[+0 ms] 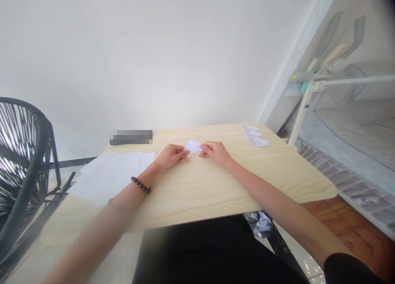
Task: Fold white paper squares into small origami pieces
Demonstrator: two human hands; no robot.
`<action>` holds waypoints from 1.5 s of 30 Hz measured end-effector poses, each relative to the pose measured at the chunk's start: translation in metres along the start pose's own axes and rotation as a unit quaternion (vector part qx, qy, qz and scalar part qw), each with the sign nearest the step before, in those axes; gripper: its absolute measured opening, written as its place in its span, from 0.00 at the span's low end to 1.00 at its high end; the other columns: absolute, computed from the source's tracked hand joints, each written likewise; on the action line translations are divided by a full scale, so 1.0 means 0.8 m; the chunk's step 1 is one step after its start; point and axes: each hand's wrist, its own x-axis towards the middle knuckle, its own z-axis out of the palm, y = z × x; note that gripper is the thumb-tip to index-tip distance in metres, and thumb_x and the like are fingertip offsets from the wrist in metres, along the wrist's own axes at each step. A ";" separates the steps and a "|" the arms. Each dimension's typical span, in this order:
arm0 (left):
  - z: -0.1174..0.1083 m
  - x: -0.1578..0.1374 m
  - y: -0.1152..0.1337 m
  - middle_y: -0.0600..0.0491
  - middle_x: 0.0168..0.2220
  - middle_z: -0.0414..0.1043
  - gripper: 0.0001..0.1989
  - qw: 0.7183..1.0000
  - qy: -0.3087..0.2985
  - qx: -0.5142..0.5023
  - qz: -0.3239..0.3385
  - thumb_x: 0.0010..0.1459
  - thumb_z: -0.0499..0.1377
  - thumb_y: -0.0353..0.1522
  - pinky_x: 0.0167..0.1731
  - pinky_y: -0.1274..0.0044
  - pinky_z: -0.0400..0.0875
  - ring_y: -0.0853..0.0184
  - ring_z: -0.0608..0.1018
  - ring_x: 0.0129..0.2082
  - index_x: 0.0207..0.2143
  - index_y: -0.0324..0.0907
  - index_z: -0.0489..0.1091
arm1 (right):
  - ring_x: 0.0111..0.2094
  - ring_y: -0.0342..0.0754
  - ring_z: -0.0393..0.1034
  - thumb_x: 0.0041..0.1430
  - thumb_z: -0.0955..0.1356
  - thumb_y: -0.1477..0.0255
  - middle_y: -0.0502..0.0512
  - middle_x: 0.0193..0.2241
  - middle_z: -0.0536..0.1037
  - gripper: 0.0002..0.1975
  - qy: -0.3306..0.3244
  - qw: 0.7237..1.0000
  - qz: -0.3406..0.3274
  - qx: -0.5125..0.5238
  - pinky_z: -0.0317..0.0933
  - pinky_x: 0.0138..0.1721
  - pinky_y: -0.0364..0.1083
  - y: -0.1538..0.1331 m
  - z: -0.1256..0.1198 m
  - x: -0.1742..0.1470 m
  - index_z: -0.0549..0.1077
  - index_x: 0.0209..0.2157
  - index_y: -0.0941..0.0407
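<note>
Between my two hands is a small piece of folded white paper [193, 147], held just above the middle of the table. My left hand [173, 155], with a dark bead bracelet on its wrist, pinches the paper's left side between thumb and fingers. On the opposite side, my right hand [215, 153] is closed on the right edge of the same paper. Fingers cover parts of both ends. Several similar folded white paper pieces [253, 134] lie in a column at the table's far right. Loose white sheets [112, 173] spread out to the left, beside my left forearm.
The light wooden table [197, 197] stands against a white wall. A blurred-out dark object [131, 137] lies at its back left. A black woven chair [40, 152] is at the left, and a white metal frame [304, 107] rises beyond the right edge.
</note>
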 end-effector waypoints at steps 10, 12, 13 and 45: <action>0.002 -0.002 0.001 0.50 0.26 0.74 0.18 0.998 -0.041 -0.048 0.006 0.51 0.52 0.43 0.26 0.80 0.65 0.71 0.72 0.23 0.26 0.37 0.70 | 0.23 0.41 0.69 0.54 0.59 0.61 0.52 0.21 0.75 0.17 -0.021 1.000 0.000 0.011 0.62 0.29 0.40 0.002 -0.001 -0.002 0.69 0.26 0.59; 0.002 0.000 -0.001 0.50 0.25 0.74 0.18 0.998 -0.040 -0.049 0.010 0.51 0.52 0.44 0.25 0.81 0.65 0.71 0.72 0.22 0.26 0.37 0.70 | 0.23 0.41 0.68 0.55 0.59 0.61 0.52 0.21 0.75 0.16 -0.023 1.000 -0.007 0.009 0.62 0.29 0.40 0.002 0.000 -0.002 0.69 0.27 0.58; 0.002 0.001 -0.002 0.50 0.25 0.74 0.18 0.998 -0.037 -0.052 0.010 0.51 0.52 0.43 0.25 0.81 0.65 0.72 0.72 0.21 0.26 0.37 0.70 | 0.23 0.41 0.68 0.55 0.58 0.61 0.52 0.21 0.74 0.16 -0.022 1.000 -0.008 0.008 0.62 0.29 0.40 0.002 0.000 -0.001 0.69 0.27 0.58; 0.004 0.000 0.004 0.47 0.33 0.74 0.20 0.996 0.003 -0.085 -0.039 0.51 0.51 0.45 0.22 0.81 0.63 0.68 0.75 0.28 0.31 0.36 0.70 | 0.22 0.40 0.66 0.54 0.58 0.56 0.54 0.21 0.74 0.21 -0.013 0.997 0.013 0.075 0.60 0.26 0.40 0.008 0.002 0.002 0.68 0.25 0.60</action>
